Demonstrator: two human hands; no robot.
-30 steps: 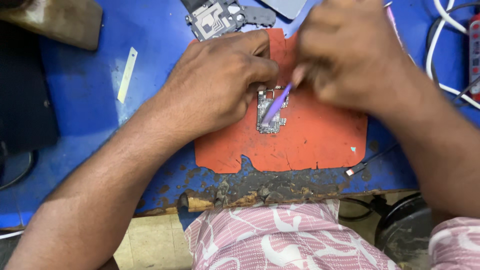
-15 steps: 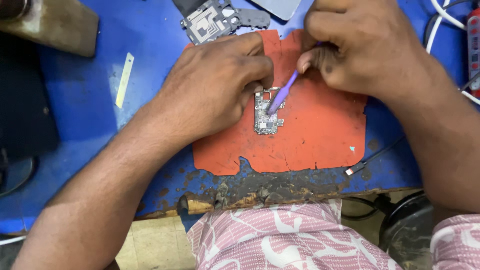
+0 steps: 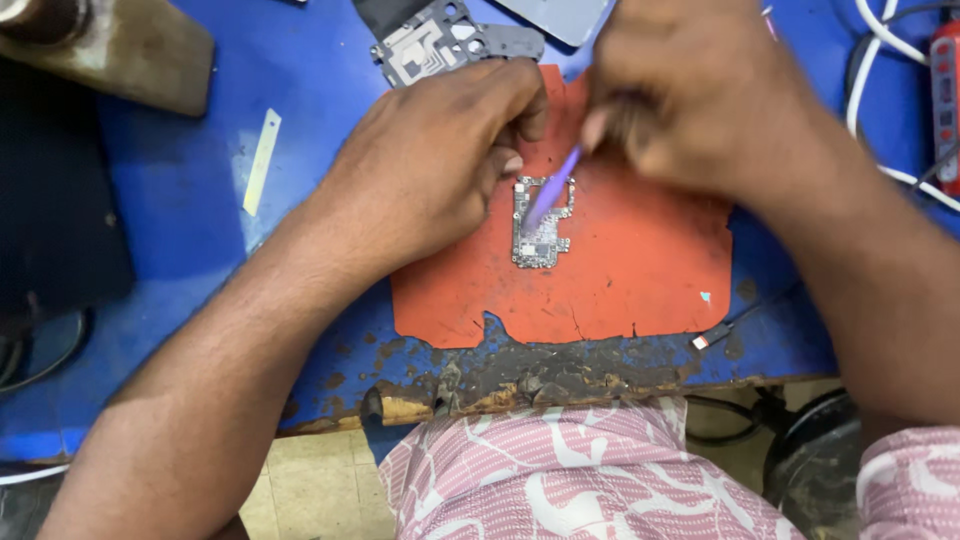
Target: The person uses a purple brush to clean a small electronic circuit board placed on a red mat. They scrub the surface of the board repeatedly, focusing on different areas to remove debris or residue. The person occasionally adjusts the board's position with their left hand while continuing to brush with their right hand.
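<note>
A small phone circuit board [image 3: 541,232] lies on a worn orange mat [image 3: 640,270] on the blue workbench. My left hand [image 3: 435,160] rests on the mat with its fingertips pressing the board's upper left corner. My right hand [image 3: 690,95] grips a thin purple tool [image 3: 552,186] whose tip touches the board's upper middle. The tool's handle is hidden inside my right fist, which is blurred.
A grey phone frame part [image 3: 440,40] lies beyond the mat. A pale metal strip [image 3: 262,160] rests on the blue bench [image 3: 170,200] at left. White cables [image 3: 880,90] and a red power strip [image 3: 945,90] sit at right. The bench's front edge [image 3: 500,385] is charred.
My left fingers have pulled back slightly off the board, exposing more of its top. My right hand keeps shifting the purple tool back and forth over the board.
</note>
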